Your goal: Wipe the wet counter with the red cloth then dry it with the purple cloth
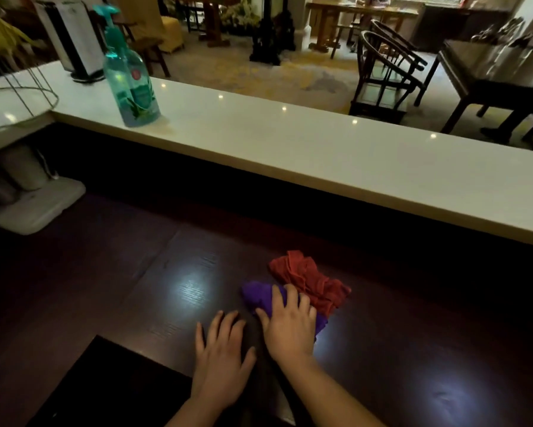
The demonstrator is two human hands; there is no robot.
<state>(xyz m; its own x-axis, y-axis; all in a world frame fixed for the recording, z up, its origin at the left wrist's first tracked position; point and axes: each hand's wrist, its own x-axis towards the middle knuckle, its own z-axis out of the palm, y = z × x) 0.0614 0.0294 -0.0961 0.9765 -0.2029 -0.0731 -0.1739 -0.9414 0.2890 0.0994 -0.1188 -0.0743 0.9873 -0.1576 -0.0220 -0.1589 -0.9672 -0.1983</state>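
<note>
Purple cloth [260, 295] sits bunched on the dark worktop [413, 349], toward the near edge and a little right of the middle, and the right hand [288, 326] is pressed down on top of it. That grip looks draped over the fabric, fingers [277, 295] spread and curled onto it, thumb out to the left; whether it actually pinches the cloth cannot be told from here. Right against it, on the far-right side, lies the red cloth [310, 280], crumpled in a heap and touching the purple one. Nobody is holding the red one.

The left hand [222, 355] lies flat on the bare wood just beside the right hand, fingers apart, palm down, empty. 2 bright patches of reflected light shine on the worktop, 1 left of the cloths and 1 near the right corner.

Beyond the far edge rises a pale raised ledge [320, 149]. On its left part stands 1 teal pump bottle [129, 81], upright, well apart from the cloths. A wire stand [19, 100] shows at the far left.
</note>
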